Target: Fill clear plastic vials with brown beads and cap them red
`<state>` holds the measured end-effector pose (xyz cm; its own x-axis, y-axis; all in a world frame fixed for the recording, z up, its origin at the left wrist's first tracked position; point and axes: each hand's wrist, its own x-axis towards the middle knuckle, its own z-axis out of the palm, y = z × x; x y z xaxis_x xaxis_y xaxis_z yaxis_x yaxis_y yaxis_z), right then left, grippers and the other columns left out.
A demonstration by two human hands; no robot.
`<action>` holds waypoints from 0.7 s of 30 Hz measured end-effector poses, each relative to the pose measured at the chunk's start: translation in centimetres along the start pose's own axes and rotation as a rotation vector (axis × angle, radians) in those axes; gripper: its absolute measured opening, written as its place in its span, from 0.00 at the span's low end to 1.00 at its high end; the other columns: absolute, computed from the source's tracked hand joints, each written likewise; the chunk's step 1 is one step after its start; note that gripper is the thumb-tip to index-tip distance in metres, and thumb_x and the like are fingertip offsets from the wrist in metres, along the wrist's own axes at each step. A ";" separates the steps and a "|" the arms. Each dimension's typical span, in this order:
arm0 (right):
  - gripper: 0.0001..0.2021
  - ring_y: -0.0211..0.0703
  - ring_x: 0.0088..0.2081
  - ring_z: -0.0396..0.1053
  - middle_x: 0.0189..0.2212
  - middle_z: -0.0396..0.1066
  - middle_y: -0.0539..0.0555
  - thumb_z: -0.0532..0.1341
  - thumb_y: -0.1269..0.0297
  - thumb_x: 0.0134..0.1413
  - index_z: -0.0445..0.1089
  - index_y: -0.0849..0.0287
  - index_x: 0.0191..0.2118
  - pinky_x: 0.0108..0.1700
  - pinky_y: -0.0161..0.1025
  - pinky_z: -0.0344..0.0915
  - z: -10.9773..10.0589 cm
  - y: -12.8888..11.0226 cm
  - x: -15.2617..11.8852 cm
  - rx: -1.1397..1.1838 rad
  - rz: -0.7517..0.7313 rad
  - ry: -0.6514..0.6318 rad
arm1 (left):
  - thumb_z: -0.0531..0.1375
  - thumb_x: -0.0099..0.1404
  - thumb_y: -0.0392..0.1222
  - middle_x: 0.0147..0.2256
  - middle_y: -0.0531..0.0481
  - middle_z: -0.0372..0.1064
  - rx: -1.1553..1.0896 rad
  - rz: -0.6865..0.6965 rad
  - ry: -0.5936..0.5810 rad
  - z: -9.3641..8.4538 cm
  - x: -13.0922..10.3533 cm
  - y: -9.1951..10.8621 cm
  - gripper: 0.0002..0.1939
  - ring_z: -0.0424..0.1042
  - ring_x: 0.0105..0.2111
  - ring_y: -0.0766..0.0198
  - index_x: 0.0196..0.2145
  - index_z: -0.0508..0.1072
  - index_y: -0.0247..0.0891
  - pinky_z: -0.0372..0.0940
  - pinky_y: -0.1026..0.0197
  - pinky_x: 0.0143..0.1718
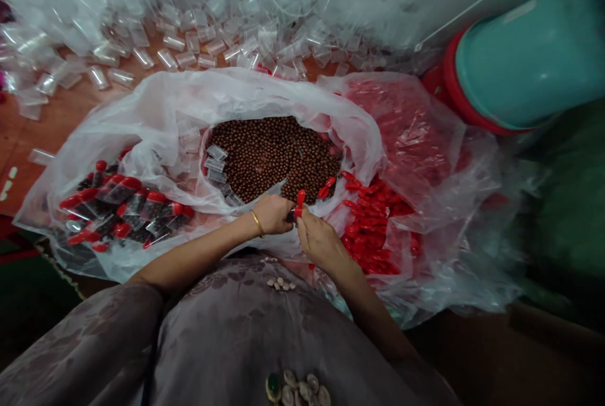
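My left hand [273, 214], with a gold bangle at the wrist, is closed around a small container, mostly hidden by the fingers. My right hand [322, 239] pinches a red cap [300, 199] at the container's top. Both hands meet at the near edge of a bag opening full of brown beads [269, 157]. Several clear empty containers [216, 163] lie at the left edge of the beads. A pile of red caps [371, 229] is just right of my right hand. Filled containers with red tops [127, 204] are heaped to the left on white plastic.
Many clear containers [174, 43] lie scattered along the back of the orange surface [19, 135]. A translucent bag of red pieces [401, 122] sits at the right. Behind it, a teal bucket [534, 59] lies tilted beside a red rim.
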<state>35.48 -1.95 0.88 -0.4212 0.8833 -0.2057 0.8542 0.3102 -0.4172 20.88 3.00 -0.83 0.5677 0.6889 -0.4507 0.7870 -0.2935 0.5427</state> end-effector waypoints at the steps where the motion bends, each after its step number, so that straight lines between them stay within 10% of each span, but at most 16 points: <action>1: 0.19 0.48 0.35 0.71 0.35 0.72 0.65 0.44 0.69 0.58 0.60 0.71 0.50 0.35 0.41 0.67 0.1 -0.3 -0.1 -0.035 0.024 0.000 | 0.55 0.54 0.46 0.34 0.43 0.74 0.000 -0.014 -0.003 0.0 0.1 0.2 0.15 0.73 0.37 0.53 0.36 0.74 0.37 0.67 0.57 0.38; 6: 0.19 0.49 0.28 0.70 0.28 0.73 0.64 0.45 0.69 0.55 0.59 0.76 0.49 0.28 0.40 0.63 0.3 -0.9 -0.3 -0.120 0.126 -0.005 | 0.54 0.55 0.43 0.34 0.40 0.73 0.006 -0.057 -0.001 -0.2 0.3 1.0 0.14 0.73 0.37 0.51 0.36 0.74 0.35 0.67 0.55 0.38; 21: 0.14 0.39 0.25 0.69 0.24 0.71 0.54 0.44 0.65 0.63 0.64 0.63 0.36 0.28 0.34 0.62 -0.9 0.6 -0.8 -0.030 -0.173 0.168 | 0.55 0.54 0.42 0.33 0.40 0.74 -0.015 0.048 -0.048 -0.9 -0.8 0.9 0.13 0.73 0.37 0.51 0.34 0.75 0.35 0.67 0.56 0.36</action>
<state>36.56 -2.17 1.57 -0.5074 0.8615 0.0171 0.7836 0.4696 -0.4067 20.91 2.77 0.63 0.6157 0.6418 -0.4572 0.7553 -0.3153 0.5745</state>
